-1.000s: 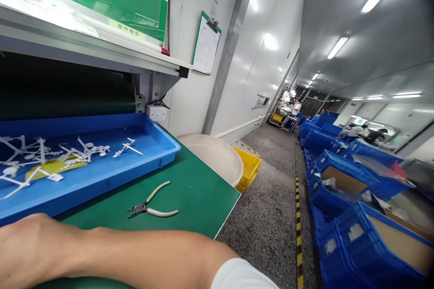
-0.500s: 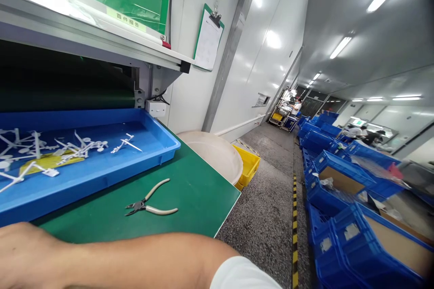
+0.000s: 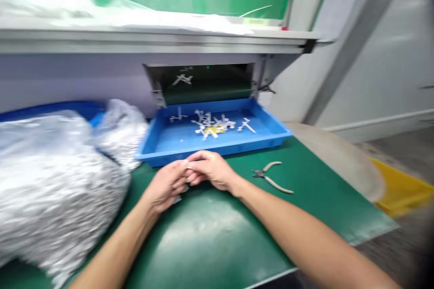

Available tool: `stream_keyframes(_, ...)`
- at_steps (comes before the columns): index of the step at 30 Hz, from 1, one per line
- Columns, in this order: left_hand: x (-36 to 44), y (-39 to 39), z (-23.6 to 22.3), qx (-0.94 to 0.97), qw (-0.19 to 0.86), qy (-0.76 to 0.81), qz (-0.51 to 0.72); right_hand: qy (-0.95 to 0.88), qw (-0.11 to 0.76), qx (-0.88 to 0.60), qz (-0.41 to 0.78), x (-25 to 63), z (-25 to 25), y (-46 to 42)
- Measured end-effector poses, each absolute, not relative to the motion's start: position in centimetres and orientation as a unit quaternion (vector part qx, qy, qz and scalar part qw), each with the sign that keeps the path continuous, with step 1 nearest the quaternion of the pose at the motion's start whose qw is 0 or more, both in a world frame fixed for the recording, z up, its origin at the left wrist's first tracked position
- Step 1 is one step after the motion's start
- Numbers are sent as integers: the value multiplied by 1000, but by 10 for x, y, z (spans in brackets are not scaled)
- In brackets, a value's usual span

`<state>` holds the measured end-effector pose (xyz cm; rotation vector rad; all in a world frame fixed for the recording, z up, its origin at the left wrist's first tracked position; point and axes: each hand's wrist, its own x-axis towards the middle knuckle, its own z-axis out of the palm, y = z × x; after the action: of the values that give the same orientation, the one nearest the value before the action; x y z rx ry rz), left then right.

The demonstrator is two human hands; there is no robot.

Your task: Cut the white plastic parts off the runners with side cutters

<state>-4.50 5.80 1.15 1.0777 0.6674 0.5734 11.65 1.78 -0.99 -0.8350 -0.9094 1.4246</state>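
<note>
In the middle of the view, my left hand [image 3: 166, 185] and my right hand [image 3: 213, 169] meet above the green table mat, fingers closed in a pinch. Between their fingertips is a small white plastic piece, mostly hidden by the fingers and blurred. A pale bit also shows below my left hand. Just beyond them lies a blue tray [image 3: 217, 149] holding several white branched plastic parts [image 3: 205, 119] and something yellow. To the right of my right hand, side cutters [image 3: 267, 177] with cream handles lie on the mat, jaws apart, touched by neither hand.
A large clear bag [image 3: 61, 180] of small white pieces stands at the left, with a smaller bag [image 3: 127, 131] behind it. Behind the tray, a dark conveyor belt [image 3: 210, 88] carries another white part [image 3: 183, 79]. A shelf [image 3: 169, 43] overhangs it. Right of the table is a yellow bin [image 3: 403, 189].
The view has swung left from the aisle to the table. Both hands are now in sight, joined before the tray; earlier only one arm showed, at the bottom. The cutters lie as before.
</note>
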Motion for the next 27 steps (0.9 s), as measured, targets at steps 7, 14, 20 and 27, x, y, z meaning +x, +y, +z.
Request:
stream_keyframes(7, -43, 58, 10, 458, 804, 276, 262, -421, 570, -332, 623, 116, -9, 9)
stream_keyframes(14, -46, 58, 10, 425, 833, 251, 251, -442, 575, -343, 597, 115, -7, 8)
stream_keyframes(20, -44, 60, 6, 383, 848, 257, 261, -467, 574, -352, 573, 114, -11, 9)
stream_keyframes(27, -59, 78, 12, 324, 833, 256, 369, -675, 431, -495, 337, 110, -23, 4)
